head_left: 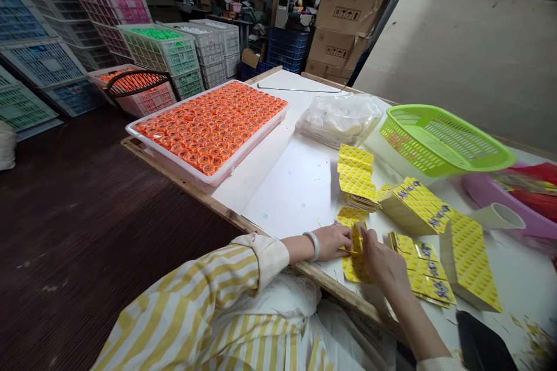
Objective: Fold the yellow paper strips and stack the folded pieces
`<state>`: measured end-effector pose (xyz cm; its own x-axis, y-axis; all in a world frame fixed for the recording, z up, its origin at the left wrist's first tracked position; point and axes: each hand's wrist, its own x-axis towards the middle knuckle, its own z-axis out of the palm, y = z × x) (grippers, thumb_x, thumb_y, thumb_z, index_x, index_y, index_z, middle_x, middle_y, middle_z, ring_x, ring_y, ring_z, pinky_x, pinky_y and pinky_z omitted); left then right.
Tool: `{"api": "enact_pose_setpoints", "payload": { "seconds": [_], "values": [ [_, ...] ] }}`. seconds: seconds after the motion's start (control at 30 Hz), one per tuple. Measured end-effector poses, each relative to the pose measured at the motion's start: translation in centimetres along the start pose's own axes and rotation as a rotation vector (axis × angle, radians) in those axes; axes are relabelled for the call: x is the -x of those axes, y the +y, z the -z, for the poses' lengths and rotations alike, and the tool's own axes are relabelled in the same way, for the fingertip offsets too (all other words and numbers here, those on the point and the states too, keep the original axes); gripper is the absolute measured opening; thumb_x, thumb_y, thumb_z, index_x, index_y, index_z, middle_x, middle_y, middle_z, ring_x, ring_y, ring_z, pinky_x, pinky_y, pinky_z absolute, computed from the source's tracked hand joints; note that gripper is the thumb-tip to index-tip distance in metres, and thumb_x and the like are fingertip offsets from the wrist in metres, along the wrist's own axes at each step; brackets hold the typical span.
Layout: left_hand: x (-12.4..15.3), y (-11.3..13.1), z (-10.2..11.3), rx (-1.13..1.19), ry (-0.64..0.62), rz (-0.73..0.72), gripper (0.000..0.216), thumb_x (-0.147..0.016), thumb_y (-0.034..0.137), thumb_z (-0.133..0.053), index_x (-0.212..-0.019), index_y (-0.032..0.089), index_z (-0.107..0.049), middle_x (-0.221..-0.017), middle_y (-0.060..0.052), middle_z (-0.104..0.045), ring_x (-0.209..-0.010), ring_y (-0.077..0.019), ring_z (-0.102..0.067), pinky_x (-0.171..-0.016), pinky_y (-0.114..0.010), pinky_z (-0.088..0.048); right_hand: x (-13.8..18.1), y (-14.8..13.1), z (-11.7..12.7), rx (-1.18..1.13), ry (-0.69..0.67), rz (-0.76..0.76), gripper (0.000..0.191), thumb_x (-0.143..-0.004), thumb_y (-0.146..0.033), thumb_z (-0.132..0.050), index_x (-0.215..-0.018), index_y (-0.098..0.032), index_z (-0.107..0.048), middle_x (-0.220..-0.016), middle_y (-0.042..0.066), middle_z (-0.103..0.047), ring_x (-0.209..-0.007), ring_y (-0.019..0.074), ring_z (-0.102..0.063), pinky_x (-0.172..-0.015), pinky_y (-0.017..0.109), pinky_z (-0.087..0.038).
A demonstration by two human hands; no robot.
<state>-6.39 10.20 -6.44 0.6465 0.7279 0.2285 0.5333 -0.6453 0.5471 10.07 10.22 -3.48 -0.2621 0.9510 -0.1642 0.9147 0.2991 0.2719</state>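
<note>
Near the front edge of the table, a yellow patterned card (357, 269) lies between my two hands, one part of it raised. My left hand (331, 242), with a pale bangle at the wrist, has its fingers closed at the card's left side. From the right, my right hand (388, 264) pinches the raised part between thumb and fingers; some fingertips are hidden. Just beyond stands a pile of yellow cards (357, 171). To the right are a stack of cards with dark handwriting (424, 269) and larger yellow card blocks (415, 206).
A white tray (226, 171) full of orange-capped round pieces sits at the table's left. Farther back lie a plastic bag (339, 119) and a green basket (452, 145). A white cup (500, 217) lies tipped at right, beside a purple basin (478, 188). A black object (483, 342) is near the front.
</note>
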Motion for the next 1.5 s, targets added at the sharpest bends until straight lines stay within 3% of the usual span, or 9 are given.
{"api": "enact_pose_setpoints", "payload": {
  "seconds": [0.27,0.4,0.5,0.63,0.73,0.9,1.0,1.17,1.5],
  "values": [
    [0.0,0.0,1.5,0.098,0.029,0.046,0.004,-0.078,0.018,-0.064,-0.08,0.019,-0.068,-0.097,-0.003,-0.064,-0.092,-0.0139,-0.059,-0.09,-0.023,-0.043,0.6,-1.4,-0.1,0.027,0.049,0.016,0.018,-0.094,-0.025,-0.031,-0.099,-0.017,-0.046,-0.061,0.007,-0.065,-0.055,0.0227,-0.065,-0.047,0.025,-0.032],
    [-0.2,-0.9,2.4,-0.019,0.151,0.189,0.047,-0.076,0.035,-0.064,-0.116,0.013,-0.055,-0.125,-0.013,-0.051,-0.12,-0.0269,-0.042,-0.103,-0.04,-0.031,1.0,-1.5,-0.7,0.051,0.128,-0.038,0.03,-0.097,-0.031,-0.021,-0.097,-0.017,-0.047,-0.057,0.007,-0.064,-0.053,0.0229,-0.065,-0.045,0.024,-0.026],
    [-1.1,-1.3,1.7,-0.19,0.119,0.228,0.077,-0.069,0.053,-0.068,-0.128,0.009,-0.045,-0.134,-0.018,-0.043,-0.123,-0.0327,-0.035,-0.101,-0.047,-0.03,1.3,-1.6,-0.8,0.067,0.185,-0.084,0.034,-0.097,-0.032,-0.019,-0.092,-0.016,-0.048,-0.054,0.007,-0.063,-0.05,0.022,-0.063,-0.044,0.024,-0.021],
    [-2.7,-1.2,0.4,-0.225,0.078,0.25,0.041,-0.078,0.044,-0.064,-0.103,0.012,-0.064,-0.119,-0.015,-0.053,-0.112,-0.0327,-0.043,-0.09,-0.044,-0.037,1.5,-1.5,-1.1,0.076,0.255,-0.125,0.033,-0.096,-0.033,-0.023,-0.088,-0.016,-0.05,-0.052,0.006,-0.061,-0.047,0.02,-0.06,-0.044,0.025,-0.018],
    [-3.0,-0.9,-0.1,-0.174,0.024,0.165,0.018,-0.085,0.029,-0.057,-0.092,0.018,-0.069,-0.105,-0.008,-0.059,-0.1,-0.0246,-0.051,-0.082,-0.036,-0.041,1.8,-1.3,-1.8,0.08,0.301,-0.172,0.037,-0.096,-0.035,-0.021,-0.087,-0.016,-0.051,-0.051,0.007,-0.06,-0.046,0.0201,-0.059,-0.044,0.026,-0.018],
    [-2.6,-0.7,-0.4,-0.088,-0.013,0.063,0.014,-0.084,0.025,-0.058,-0.087,0.019,-0.071,-0.101,-0.006,-0.061,-0.092,-0.0185,-0.054,-0.086,-0.028,-0.041,2.4,-1.5,-2.0,0.079,0.333,-0.224,0.04,-0.096,-0.036,-0.021,-0.086,-0.016,-0.054,-0.051,0.009,-0.06,-0.046,0.0215,-0.06,-0.043,0.026,-0.021],
    [-2.5,-0.8,-0.1,-0.048,-0.015,0.056,0.012,-0.084,0.023,-0.059,-0.084,0.018,-0.07,-0.101,-0.007,-0.061,-0.091,-0.0181,-0.055,-0.088,-0.029,-0.041,2.4,-2.0,-1.1,0.058,0.245,-0.245,0.039,-0.096,-0.037,-0.021,-0.089,-0.016,-0.054,-0.053,0.01,-0.061,-0.048,0.024,-0.062,-0.042,0.026,-0.025],
    [-1.8,-0.9,0.7,0.022,-0.018,0.104,0.009,-0.082,0.022,-0.063,-0.083,0.015,-0.067,-0.101,-0.007,-0.06,-0.087,-0.0152,-0.058,-0.084,-0.024,-0.044,1.6,-2.0,0.3,0.023,0.065,-0.203,0.039,-0.096,-0.036,-0.017,-0.092,-0.018,-0.052,-0.06,0.009,-0.065,-0.054,0.0264,-0.065,-0.045,0.029,-0.036],
    [-1.0,-0.9,0.8,0.106,-0.005,0.207,0.005,-0.081,0.018,-0.062,-0.077,0.015,-0.062,-0.102,-0.005,-0.057,-0.084,-0.014,-0.058,-0.079,-0.024,-0.045,0.5,-1.1,0.8,0.061,-0.032,-0.051,0.037,-0.096,-0.034,-0.019,-0.096,-0.017,-0.052,-0.062,0.01,-0.067,-0.056,0.0259,-0.066,-0.048,0.03,-0.039]
  ]
}}
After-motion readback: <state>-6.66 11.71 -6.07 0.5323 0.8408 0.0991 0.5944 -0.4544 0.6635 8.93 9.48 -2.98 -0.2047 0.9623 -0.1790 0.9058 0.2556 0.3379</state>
